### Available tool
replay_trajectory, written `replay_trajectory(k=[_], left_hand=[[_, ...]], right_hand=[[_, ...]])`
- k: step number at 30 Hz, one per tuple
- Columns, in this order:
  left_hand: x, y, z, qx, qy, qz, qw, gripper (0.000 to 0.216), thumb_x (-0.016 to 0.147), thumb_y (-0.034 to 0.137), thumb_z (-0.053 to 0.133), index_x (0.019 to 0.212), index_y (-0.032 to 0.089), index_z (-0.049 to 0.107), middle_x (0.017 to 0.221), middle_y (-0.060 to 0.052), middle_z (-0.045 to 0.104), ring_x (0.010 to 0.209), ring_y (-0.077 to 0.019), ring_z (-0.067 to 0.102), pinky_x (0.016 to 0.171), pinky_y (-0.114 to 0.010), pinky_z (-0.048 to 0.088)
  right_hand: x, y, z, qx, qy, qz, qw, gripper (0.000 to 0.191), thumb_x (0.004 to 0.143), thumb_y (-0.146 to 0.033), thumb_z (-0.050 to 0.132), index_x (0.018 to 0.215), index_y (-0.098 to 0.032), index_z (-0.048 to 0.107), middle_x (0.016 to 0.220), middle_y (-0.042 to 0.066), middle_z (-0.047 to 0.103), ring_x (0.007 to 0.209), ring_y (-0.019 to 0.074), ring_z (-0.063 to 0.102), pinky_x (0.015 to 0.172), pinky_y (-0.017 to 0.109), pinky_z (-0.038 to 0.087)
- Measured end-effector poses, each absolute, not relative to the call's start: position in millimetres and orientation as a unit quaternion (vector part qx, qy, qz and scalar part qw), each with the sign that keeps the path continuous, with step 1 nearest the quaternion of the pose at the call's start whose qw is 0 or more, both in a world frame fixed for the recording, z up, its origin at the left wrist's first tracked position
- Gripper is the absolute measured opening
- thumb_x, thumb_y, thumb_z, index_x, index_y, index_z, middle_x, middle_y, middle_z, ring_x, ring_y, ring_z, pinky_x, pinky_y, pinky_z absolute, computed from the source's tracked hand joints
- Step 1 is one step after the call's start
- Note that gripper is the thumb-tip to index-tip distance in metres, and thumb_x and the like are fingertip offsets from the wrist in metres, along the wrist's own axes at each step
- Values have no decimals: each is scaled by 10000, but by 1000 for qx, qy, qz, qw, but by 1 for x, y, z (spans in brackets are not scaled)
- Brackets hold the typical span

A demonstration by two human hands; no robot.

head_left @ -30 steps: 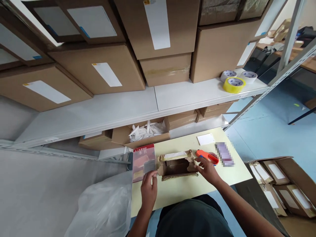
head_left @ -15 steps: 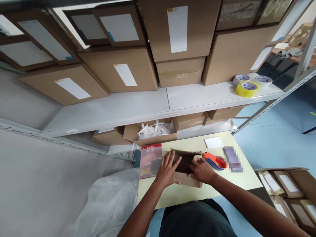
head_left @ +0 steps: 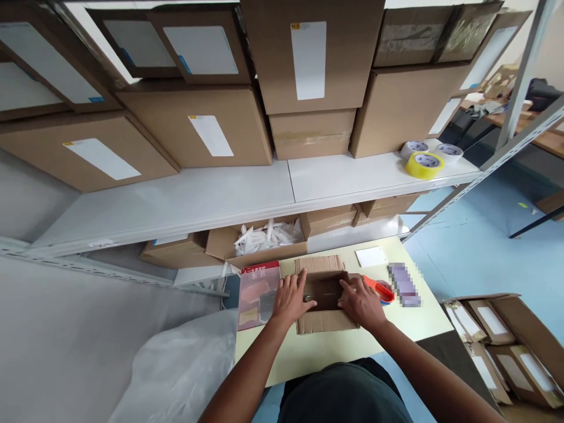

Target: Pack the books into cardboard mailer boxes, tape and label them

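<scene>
A small cardboard box (head_left: 324,322) stands on the pale yellow table with its top open and its front and back flaps folded outward. My left hand (head_left: 289,298) holds its left side, with the thumb over the inner edge. At the right side, my right hand (head_left: 362,302) grips the wall, its fingertips reaching inside. The box's side flaps are mostly hidden under my hands. Just beyond my right hand lies an orange and blue tape dispenser (head_left: 379,289), partly covered. A book with a red top strip (head_left: 259,294) lies left of my left hand.
A white card (head_left: 371,256) and a blurred purple item (head_left: 404,284) lie on the table (head_left: 286,367). Behind, a shelf (head_left: 220,188) carries large boxes and tape rolls (head_left: 424,165). Below it sits a carton of white pieces (head_left: 267,237). Another carton (head_left: 529,329) stands right; plastic sheeting (head_left: 176,364) hangs left.
The box's back flap now lies folded outward and its inside shows more. My left hand's spread fingers have drawn together on the left side; my right hand has shifted to the right wall.
</scene>
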State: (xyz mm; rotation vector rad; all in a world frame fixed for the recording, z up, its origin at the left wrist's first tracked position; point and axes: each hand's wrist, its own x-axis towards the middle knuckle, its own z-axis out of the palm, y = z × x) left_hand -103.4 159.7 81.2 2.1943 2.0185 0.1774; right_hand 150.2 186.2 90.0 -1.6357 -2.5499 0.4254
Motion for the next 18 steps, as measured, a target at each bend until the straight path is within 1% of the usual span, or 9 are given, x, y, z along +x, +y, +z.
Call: replay_trajectory(k=[2,4,6,8,10,13,15,17,18], left_hand=[[-102,161,78,737,668,74,67,905,794,550,732,1542,174,388,1260,-186,591,1192,-380,509,1044,-515,379],[-103,161,75,746,657,91,57,852,812,482,725,1530,169,392,1438,-210,503,1330,-396,434,1118,-538,324],[-105,160,69,748,653,106,63,809,835,420,699,1533,179,369,1555,-205,407,1415,-386,374,1163,-552,281],[-106,157,61,741,655,123,84,764,856,370,661,1533,192,357,1568,-194,404,1425,-366,389,1168,-555,291],[-107,153,52,731,655,158,109,713,869,334,631,1518,193,373,1540,-183,437,1422,-346,410,1167,-541,320],[-114,150,41,715,639,233,163,613,910,332,582,1482,192,410,1532,-163,439,1437,-295,409,1173,-475,361],[-128,151,34,677,646,289,199,523,966,348,503,1460,193,427,1520,-145,464,1426,-247,434,1170,-421,380],[-153,152,27,592,715,310,207,465,998,353,431,1434,190,452,1476,-130,525,1389,-216,482,1158,-384,394],[-168,152,23,537,763,299,200,458,999,350,417,1421,180,464,1451,-132,551,1373,-220,499,1155,-383,396]], right_hand=[[145,191,102,-524,-840,138,-8,426,887,-444,692,1270,-261,664,1258,167,599,1080,355,597,911,477,466],[142,196,113,-518,-844,135,-37,323,882,-472,698,1089,-226,727,1222,175,603,1056,358,602,887,477,464],[142,199,118,-522,-842,131,-44,352,879,-529,685,990,-197,723,1188,174,600,1022,343,616,838,446,477],[144,197,115,-536,-833,131,-32,428,873,-590,657,999,-183,695,1170,165,595,947,311,639,758,400,487],[146,192,107,-554,-822,132,-11,428,879,-578,635,1024,-176,663,1173,157,590,877,281,653,696,369,483],[148,185,93,-593,-789,154,37,243,905,-402,575,990,-180,624,1135,126,599,801,235,667,665,343,485],[151,180,88,-609,-763,199,91,168,912,-331,517,960,-196,604,1098,95,611,780,214,681,680,341,505],[155,177,88,-602,-739,260,154,192,935,-355,482,993,-212,597,1110,87,626,824,219,707,720,352,538],[159,174,90,-595,-728,287,181,226,949,-391,478,1034,-219,598,1141,93,632,858,227,719,739,359,554]])
